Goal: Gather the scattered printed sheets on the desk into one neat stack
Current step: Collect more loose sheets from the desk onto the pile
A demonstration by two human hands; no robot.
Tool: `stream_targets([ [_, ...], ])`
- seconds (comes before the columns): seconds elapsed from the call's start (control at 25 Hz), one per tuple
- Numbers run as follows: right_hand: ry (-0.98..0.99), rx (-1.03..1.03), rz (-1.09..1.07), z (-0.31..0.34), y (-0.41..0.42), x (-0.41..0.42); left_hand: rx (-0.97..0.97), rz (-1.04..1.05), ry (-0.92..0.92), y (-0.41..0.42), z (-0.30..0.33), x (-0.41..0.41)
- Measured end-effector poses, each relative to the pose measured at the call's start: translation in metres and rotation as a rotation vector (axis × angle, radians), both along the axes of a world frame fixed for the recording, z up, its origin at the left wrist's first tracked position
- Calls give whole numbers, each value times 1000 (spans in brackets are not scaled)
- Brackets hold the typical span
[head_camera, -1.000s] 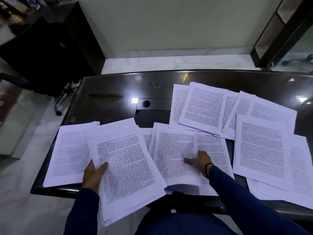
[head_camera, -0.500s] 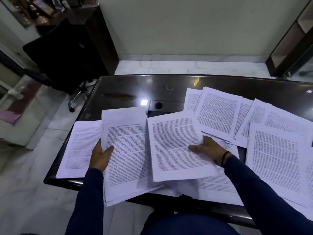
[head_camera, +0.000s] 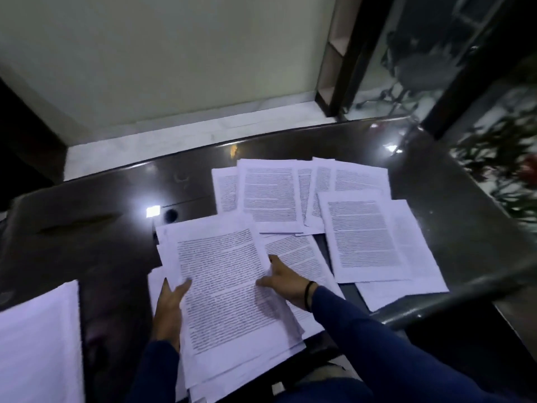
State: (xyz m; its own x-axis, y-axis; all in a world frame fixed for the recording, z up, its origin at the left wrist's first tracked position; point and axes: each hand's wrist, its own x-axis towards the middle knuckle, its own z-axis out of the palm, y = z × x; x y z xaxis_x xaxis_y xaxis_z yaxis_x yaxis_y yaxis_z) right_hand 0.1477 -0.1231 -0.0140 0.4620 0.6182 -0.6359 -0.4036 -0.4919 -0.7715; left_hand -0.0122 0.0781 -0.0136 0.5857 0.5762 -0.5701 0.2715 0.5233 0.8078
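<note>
Left hand [head_camera: 170, 306] and right hand [head_camera: 283, 282] each grip an edge of the white printed paper stack [head_camera: 229, 289] over the dark glossy counter [head_camera: 87, 216]; square edges before collecting loose sheets [head_camera: 366, 237]

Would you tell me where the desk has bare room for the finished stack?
Bare dark glossy desk top lies left of the held paper stack, up to the round cable hole. The right half is crowded with scattered printed sheets.

bare desk [head_camera: 101, 228] left, sheets [head_camera: 363, 234] crowding right
</note>
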Motion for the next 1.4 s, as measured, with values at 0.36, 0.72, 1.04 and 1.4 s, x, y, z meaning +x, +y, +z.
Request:
stream_targets([
  [0.36, 4, -41, -54, -9, -126, 70, 176, -297, 124, -93, -3, 96],
  [0.72, -787, -441, 260, -35, -153, 279, 273, -275, 231, -135, -14, 158],
  [1.04, -995, -710, 882, -54, -90, 355, 299, -169, 300, -168, -1, 176],
  [1.4, -817, -448, 1043, -22, -90, 368, 431, -267, 356, -178, 17, 190],
])
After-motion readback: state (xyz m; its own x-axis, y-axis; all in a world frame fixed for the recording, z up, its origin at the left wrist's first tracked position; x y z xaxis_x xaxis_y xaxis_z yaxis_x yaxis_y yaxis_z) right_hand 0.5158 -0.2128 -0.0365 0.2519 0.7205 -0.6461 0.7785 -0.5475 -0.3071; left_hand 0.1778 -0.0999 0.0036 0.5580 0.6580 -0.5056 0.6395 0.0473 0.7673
